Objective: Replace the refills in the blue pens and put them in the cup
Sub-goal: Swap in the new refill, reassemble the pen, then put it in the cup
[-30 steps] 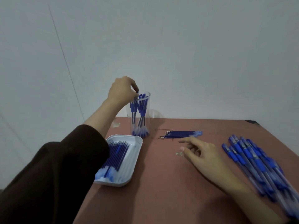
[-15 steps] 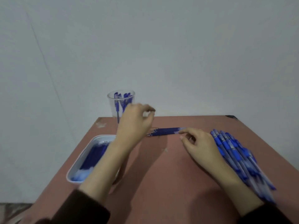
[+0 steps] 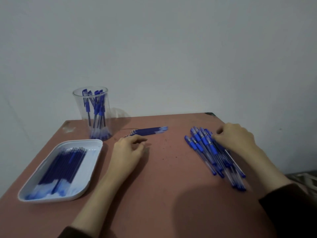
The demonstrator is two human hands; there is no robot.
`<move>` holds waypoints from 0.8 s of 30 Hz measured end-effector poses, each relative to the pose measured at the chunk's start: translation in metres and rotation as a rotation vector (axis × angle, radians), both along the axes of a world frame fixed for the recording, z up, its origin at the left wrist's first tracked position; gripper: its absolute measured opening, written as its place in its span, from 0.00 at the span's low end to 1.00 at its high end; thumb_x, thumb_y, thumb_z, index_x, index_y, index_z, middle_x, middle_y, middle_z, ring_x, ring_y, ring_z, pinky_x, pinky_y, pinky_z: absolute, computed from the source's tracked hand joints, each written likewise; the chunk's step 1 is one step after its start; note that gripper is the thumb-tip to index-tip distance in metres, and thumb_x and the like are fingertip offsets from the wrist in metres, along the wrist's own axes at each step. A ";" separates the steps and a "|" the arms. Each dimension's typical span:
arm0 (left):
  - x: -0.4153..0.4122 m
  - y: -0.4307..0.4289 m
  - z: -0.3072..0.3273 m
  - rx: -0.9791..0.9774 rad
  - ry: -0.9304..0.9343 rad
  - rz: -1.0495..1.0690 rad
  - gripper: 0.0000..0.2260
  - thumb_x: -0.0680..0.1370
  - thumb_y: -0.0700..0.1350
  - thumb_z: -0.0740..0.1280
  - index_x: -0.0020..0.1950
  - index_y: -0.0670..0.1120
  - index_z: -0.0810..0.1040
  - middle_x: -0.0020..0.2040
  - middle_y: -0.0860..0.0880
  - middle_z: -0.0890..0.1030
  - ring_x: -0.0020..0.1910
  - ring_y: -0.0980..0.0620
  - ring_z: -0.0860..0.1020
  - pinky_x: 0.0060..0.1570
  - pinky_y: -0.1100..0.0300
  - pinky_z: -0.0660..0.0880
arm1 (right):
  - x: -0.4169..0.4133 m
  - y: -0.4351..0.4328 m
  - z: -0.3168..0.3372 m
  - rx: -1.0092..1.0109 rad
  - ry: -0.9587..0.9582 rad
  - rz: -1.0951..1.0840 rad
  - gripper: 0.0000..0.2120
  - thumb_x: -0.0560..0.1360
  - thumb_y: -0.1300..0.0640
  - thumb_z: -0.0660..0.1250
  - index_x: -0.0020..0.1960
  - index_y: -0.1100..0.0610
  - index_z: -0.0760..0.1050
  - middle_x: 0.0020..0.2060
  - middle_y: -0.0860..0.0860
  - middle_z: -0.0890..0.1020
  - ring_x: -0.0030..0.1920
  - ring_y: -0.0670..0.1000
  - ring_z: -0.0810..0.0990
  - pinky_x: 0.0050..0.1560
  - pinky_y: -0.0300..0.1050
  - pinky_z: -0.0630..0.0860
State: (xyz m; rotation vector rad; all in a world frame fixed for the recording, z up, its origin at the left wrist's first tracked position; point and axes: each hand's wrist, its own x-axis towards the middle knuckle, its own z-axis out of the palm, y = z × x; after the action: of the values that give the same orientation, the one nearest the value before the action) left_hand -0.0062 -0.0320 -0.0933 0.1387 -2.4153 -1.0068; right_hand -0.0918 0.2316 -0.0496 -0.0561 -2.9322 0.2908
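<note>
Now the next pen is being picked, I judge: the right hand (image 3: 235, 136) curls its fingers onto roughly ten blue plastic pens (image 3: 205, 148) heaped at the right of the bench (image 3: 163, 186); whether they grip one, I cannot tell. The left hand (image 3: 128, 150), loosely curled, holds nothing. Next, one pen must be lifted out alone. One clear plastic cup (image 3: 78, 107), far left, holds about seven pens.

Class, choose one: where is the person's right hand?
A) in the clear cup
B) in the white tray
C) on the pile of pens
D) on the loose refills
C: the right hand touches the pile of pens, well away from the cup and the tray.
</note>
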 end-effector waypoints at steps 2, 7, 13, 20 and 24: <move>0.002 -0.002 0.000 0.000 -0.004 0.002 0.07 0.75 0.40 0.68 0.50 0.48 0.84 0.44 0.50 0.84 0.45 0.51 0.80 0.51 0.57 0.74 | -0.004 0.004 -0.001 0.019 -0.074 -0.016 0.12 0.72 0.51 0.65 0.48 0.58 0.80 0.42 0.53 0.80 0.40 0.55 0.77 0.39 0.44 0.71; 0.004 0.000 0.003 0.001 -0.028 0.001 0.07 0.75 0.42 0.68 0.51 0.48 0.84 0.43 0.55 0.81 0.43 0.55 0.78 0.46 0.62 0.70 | -0.004 0.002 -0.003 -0.002 -0.078 -0.027 0.09 0.71 0.53 0.65 0.37 0.59 0.73 0.35 0.52 0.77 0.36 0.53 0.76 0.35 0.42 0.69; 0.003 -0.001 0.004 0.007 -0.019 0.009 0.07 0.76 0.43 0.68 0.51 0.49 0.84 0.45 0.53 0.82 0.44 0.55 0.78 0.47 0.60 0.72 | 0.003 -0.001 0.004 -0.074 0.031 -0.007 0.12 0.71 0.53 0.65 0.34 0.59 0.70 0.30 0.51 0.75 0.31 0.52 0.74 0.32 0.42 0.67; 0.000 -0.008 0.001 0.175 -0.002 -0.001 0.08 0.76 0.41 0.67 0.50 0.51 0.83 0.45 0.57 0.82 0.44 0.67 0.77 0.43 0.76 0.68 | 0.027 -0.057 0.013 -0.243 0.210 0.563 0.11 0.79 0.50 0.56 0.52 0.55 0.73 0.43 0.50 0.80 0.43 0.52 0.77 0.42 0.47 0.71; -0.003 -0.013 -0.002 0.336 0.027 0.004 0.08 0.75 0.39 0.68 0.47 0.51 0.83 0.45 0.53 0.84 0.43 0.61 0.79 0.49 0.62 0.75 | 0.031 -0.101 -0.018 -0.173 0.135 0.781 0.11 0.79 0.49 0.57 0.58 0.50 0.74 0.50 0.49 0.80 0.51 0.52 0.77 0.50 0.52 0.73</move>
State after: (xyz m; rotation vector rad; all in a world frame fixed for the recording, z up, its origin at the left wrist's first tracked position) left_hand -0.0089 -0.0455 -0.0954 0.2446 -2.2028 -1.3961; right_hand -0.0611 0.1302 -0.0680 1.0461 -2.6437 0.6208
